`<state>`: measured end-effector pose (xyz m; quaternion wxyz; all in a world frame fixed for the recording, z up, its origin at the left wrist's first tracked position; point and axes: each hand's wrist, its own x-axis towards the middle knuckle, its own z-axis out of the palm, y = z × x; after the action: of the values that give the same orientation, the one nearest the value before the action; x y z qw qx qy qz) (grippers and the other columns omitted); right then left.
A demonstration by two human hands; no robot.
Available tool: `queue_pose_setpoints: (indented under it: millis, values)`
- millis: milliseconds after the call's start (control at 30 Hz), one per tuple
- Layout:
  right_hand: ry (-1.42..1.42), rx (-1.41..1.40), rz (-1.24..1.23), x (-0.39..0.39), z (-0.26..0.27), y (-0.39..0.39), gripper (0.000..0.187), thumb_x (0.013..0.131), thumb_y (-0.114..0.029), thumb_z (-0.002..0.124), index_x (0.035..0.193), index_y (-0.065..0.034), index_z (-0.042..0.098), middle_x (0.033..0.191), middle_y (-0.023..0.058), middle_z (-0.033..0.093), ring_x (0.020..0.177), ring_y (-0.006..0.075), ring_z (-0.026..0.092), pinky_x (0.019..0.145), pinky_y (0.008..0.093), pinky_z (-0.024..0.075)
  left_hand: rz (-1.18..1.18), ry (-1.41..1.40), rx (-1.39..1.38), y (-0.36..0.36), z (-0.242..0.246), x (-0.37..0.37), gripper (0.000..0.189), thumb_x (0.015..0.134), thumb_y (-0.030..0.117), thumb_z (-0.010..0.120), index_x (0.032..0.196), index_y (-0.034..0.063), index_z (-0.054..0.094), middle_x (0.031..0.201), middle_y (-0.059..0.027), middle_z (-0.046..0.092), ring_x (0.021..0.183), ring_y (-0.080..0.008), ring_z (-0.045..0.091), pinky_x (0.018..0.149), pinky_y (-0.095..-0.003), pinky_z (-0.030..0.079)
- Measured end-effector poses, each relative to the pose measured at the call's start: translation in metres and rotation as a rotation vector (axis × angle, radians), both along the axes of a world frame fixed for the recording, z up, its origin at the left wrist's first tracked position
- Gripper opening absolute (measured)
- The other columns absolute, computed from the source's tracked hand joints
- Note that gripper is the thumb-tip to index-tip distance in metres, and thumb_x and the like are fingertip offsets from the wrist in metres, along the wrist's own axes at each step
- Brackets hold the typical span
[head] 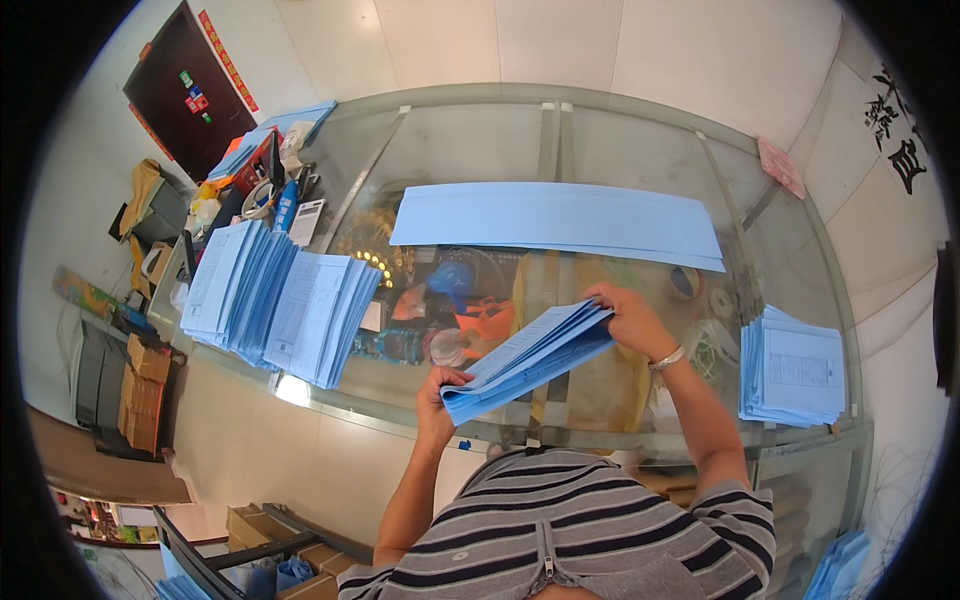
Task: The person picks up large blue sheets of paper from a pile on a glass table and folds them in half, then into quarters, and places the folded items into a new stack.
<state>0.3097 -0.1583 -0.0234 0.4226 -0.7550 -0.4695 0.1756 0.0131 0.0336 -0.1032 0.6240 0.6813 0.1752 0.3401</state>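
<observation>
A folded set of blue paper sheets (pixel 525 360) is held slantwise over the glass counter. My left hand (pixel 444 394) grips its lower left end at the fold, and my right hand (pixel 626 315) pinches its upper right end. Beyond them, long blue sheets (pixel 555 221) lie flat across the glass. To the left stand fanned-out stacks of folded blue printed sheets (pixel 319 315), leaning on one another. A squarer stack of blue printed sheets (pixel 795 367) sits at the right end of the counter.
Under the glass top (pixel 480 142) are bags, an orange item and other goods. At the far left end are a blue bottle (pixel 285 204), a tape roll (pixel 259 199) and a white printed card (pixel 307 221). Cardboard boxes (pixel 142 397) stand left of the counter; a metal rack with boxes is below.
</observation>
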Motion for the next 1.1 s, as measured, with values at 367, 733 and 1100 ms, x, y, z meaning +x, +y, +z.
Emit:
queue_pose_setpoints:
  millis: [367,733,1100]
  values:
    - [-0.204,0.194,0.108,-0.008,-0.02,-0.015,0.059,0.069,0.02,0.048,0.117,-0.0107,0.064,0.123,0.0158,0.065,0.107,0.0312,0.064,0.086,0.0345,0.0515,0.132,-0.055,0.302,0.014,-0.003,0.005,0.02,0.075,-0.006,0.069,0.083,0.0058,0.054,0.102,-0.0119,0.068,0.103,-0.0254,0.059,0.093,-0.0371,0.044]
    - [-0.626,-0.017,0.047,-0.057,-0.127,-0.043,0.051,0.076,0.004,0.06,0.123,-0.0158,0.062,0.142,0.0124,0.049,0.12,0.0319,0.058,0.088,0.0378,0.0534,0.234,0.585,1.019,0.024,-0.06,-0.032,0.026,0.075,0.0,0.062,0.098,0.0137,0.065,0.126,-0.0089,0.059,0.111,-0.0348,0.051,0.096,-0.0447,0.039]
    - [-0.194,-0.143,-0.248,-0.063,-0.098,0.012,0.056,0.08,-0.036,0.073,0.122,-0.004,0.053,0.116,0.0177,0.056,0.101,0.0367,0.057,0.084,0.0447,0.0482,0.398,0.675,0.42,0.0,-0.05,-0.011,0.063,0.066,0.006,0.085,0.122,0.0008,0.056,0.119,-0.0212,0.052,0.112,-0.0377,0.052,0.094,-0.0423,0.044]
